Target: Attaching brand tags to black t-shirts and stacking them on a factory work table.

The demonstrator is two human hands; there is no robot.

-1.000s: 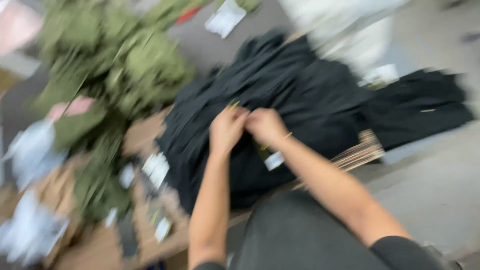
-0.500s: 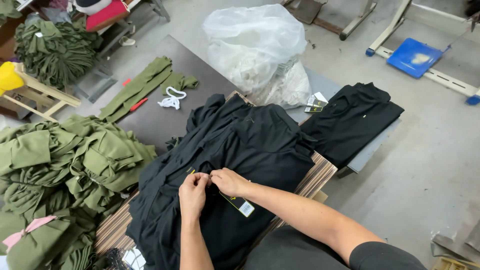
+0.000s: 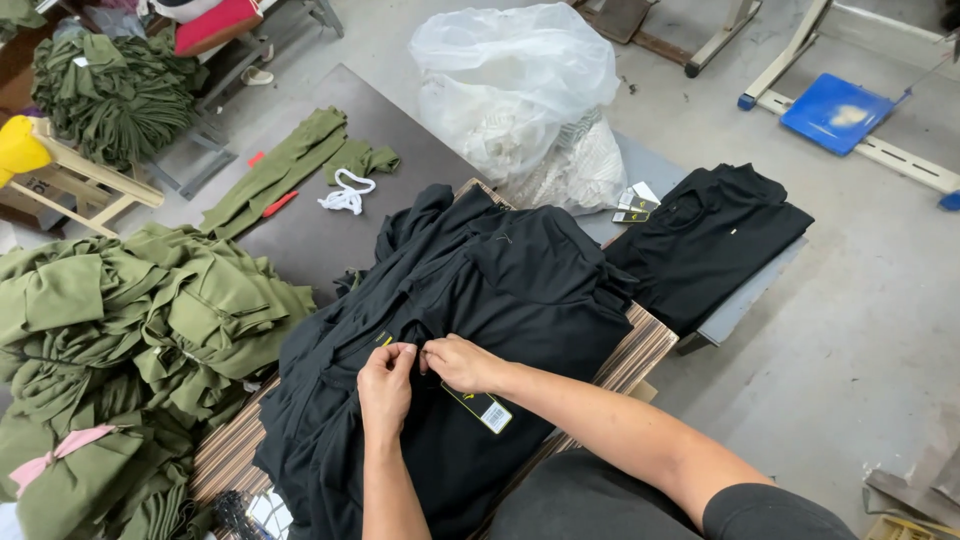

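The left hand (image 3: 385,385) and the right hand (image 3: 460,362) meet fingertip to fingertip on the top black garment (image 3: 500,300) of a heap of black knit clothing, both pinching a small spot of its fabric between thumb and forefinger. Just at four o'clock from the right hand a black rectangular hang tag (image 3: 480,405) with a white barcode sticker at its lower end lies flat on the cloth. The heap rests on a striped board (image 3: 640,350) whose edge shows at three o'clock. At nine o'clock sits a rumpled pile of olive-green garments (image 3: 150,330), touching the black heap. At eleven o'clock, on the dark tabletop (image 3: 380,130), lie a folded olive-green piece (image 3: 290,170) and a coil of white cord (image 3: 345,192). At one o'clock stands a large clear plastic bag (image 3: 520,90) stuffed with pale material; beside it at two o'clock lie a few loose black and white tags (image 3: 633,203), then a separate folded black garment (image 3: 710,240).
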